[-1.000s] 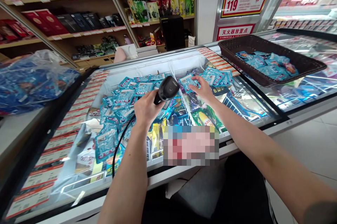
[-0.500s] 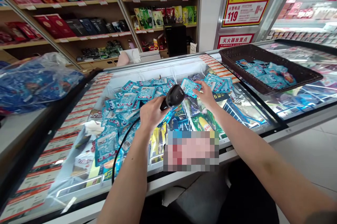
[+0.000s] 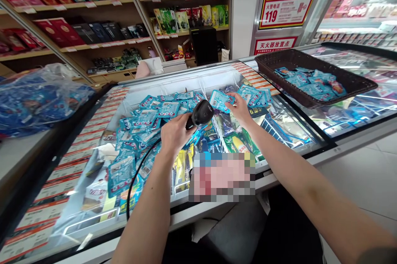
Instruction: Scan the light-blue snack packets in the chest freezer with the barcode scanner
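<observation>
Brightness: bright, even shop light.
Glare: white streaks on the freezer's glass lid (image 3: 288,127).
Shadows: soft and faint.
Distortion: wide-angle bending of the shelves (image 3: 77,45) toward the edges.
Blur: a pixelated block (image 3: 221,177) at the near rim; far shelves slightly soft.

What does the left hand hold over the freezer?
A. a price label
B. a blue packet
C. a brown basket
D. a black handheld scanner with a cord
D: the left hand grips a black scanner whose cord trails down, its head pointed toward the blue packet held in the right hand.
</observation>
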`<state>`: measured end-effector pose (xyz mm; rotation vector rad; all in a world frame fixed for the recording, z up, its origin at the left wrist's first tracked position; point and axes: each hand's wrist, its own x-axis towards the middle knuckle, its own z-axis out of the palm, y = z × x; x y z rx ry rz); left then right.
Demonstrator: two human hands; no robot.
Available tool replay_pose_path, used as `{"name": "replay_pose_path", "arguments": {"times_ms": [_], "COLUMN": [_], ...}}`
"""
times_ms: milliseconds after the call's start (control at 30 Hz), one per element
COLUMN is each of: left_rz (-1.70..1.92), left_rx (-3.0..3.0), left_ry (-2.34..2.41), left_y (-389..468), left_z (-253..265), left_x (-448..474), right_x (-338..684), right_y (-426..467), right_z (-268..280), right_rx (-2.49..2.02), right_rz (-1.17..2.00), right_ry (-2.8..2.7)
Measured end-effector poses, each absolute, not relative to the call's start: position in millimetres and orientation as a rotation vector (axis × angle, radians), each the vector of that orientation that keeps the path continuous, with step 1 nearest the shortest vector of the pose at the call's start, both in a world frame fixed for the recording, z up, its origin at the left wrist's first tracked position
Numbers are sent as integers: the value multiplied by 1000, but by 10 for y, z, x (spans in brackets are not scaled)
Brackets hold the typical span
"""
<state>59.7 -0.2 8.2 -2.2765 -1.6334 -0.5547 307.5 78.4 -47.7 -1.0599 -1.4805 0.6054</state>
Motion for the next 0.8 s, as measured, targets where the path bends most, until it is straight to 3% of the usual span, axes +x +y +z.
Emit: {"name": "replay_pose_path", "arguments": {"times_ms": [800], "left_rz": [-458], "left_rx": [-2294], "left_ry": [-1611], "left_y": [-46], "left_z": [118], "left_x": [656], "right_x": [3080], "right_y": [755], "right_z": [-465], "right_rx": [-1057], "right_rz": [623], "right_ry": [-1468]}}
